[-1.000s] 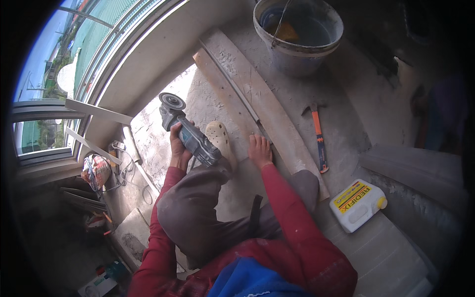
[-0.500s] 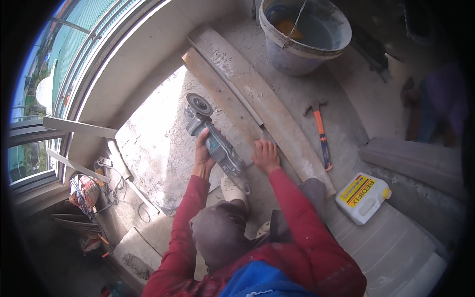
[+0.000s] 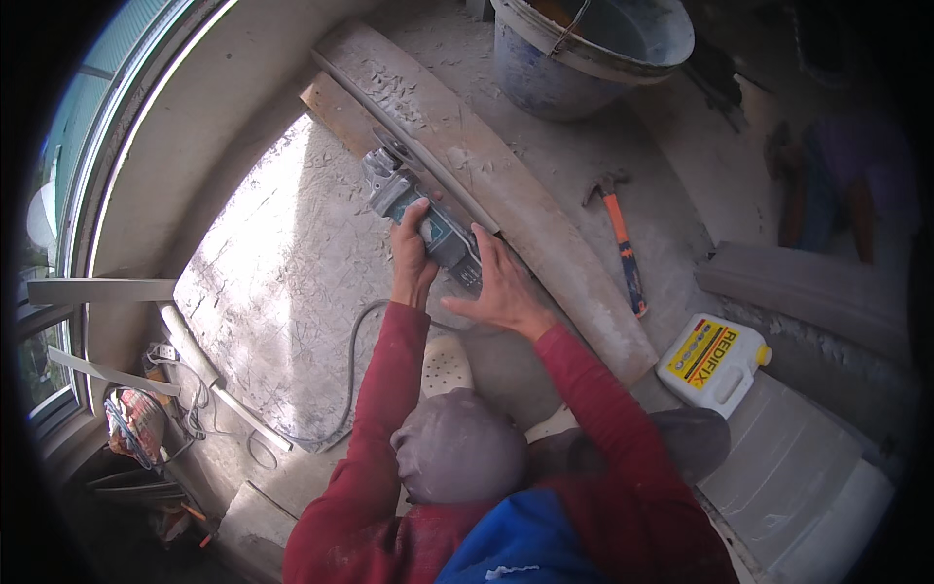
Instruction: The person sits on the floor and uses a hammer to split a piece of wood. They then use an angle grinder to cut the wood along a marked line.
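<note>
My left hand (image 3: 413,253) is closed round the body of a green and grey angle grinder (image 3: 425,224). The grinder's disc (image 3: 391,146) is turned edge-on, beside a narrow strip (image 3: 428,159) that runs along a long dusty board (image 3: 486,161). At the rear end of the grinder, my right hand (image 3: 506,292) has its fingers stretched out and its thumb apart; whether it touches the housing is hard to tell. A shorter wooden plank (image 3: 341,112) lies under the front of the grinder. The grinder's grey cord (image 3: 353,365) curves over the floor at left.
A claw hammer (image 3: 620,234) with an orange handle lies right of the board. Behind it stands a bucket (image 3: 574,73) of cloudy water. A white jug (image 3: 715,360) rests at right, near a grey block (image 3: 798,292). Leaning strips (image 3: 112,290) stand by the window. Another person's legs (image 3: 837,209) show at far right.
The grinder has turned and moved forward over the plank, its disc swinging from face-up to edge-on. My right hand has left the plank and come to the grinder's rear. The view has shifted.
</note>
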{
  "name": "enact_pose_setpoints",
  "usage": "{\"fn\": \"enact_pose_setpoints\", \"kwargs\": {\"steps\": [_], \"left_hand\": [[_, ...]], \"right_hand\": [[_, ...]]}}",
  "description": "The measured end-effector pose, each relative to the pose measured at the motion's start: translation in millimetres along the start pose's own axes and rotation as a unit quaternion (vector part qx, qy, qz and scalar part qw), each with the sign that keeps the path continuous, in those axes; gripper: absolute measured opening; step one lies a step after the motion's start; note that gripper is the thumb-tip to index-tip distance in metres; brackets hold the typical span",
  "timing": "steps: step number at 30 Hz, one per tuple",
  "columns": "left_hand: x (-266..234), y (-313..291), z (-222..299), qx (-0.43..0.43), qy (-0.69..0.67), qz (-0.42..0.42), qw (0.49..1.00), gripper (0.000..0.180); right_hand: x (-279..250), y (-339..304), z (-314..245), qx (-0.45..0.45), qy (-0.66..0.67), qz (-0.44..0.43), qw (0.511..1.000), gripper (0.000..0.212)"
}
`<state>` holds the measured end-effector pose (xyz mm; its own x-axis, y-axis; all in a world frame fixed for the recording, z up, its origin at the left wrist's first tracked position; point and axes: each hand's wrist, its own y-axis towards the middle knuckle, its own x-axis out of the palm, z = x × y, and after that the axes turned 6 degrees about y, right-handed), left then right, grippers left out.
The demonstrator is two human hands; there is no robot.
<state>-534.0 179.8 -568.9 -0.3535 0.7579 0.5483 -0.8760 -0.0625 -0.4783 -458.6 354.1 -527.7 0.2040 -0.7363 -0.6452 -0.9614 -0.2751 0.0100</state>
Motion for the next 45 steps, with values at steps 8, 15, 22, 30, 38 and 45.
{"fn": "enact_pose_setpoints", "kwargs": {"steps": [8,15,22,30,38,45], "left_hand": [[25,7,-17,0.015,0.014,0.039,0.999,0.033],[23,21,-19,0.028,0.028,0.04,0.998,0.032],[14,35,-19,0.043,0.06,0.037,0.997,0.033],[9,45,-10,0.029,0.045,0.024,0.998,0.029],[8,49,-12,0.035,0.062,0.025,0.997,0.041],[7,51,-12,0.023,0.045,0.028,0.998,0.038]], "right_hand": [[1,22,2,0.144,-0.072,-0.048,0.986,0.098],[14,36,25,0.078,-0.049,-0.005,0.996,0.078],[26,44,34,0.052,-0.045,0.0,0.998,0.075],[33,53,31,0.062,-0.028,0.004,0.998,0.074],[33,59,32,0.084,-0.024,-0.014,0.996,0.072],[33,62,30,0.088,-0.025,-0.02,0.996,0.072]]}}
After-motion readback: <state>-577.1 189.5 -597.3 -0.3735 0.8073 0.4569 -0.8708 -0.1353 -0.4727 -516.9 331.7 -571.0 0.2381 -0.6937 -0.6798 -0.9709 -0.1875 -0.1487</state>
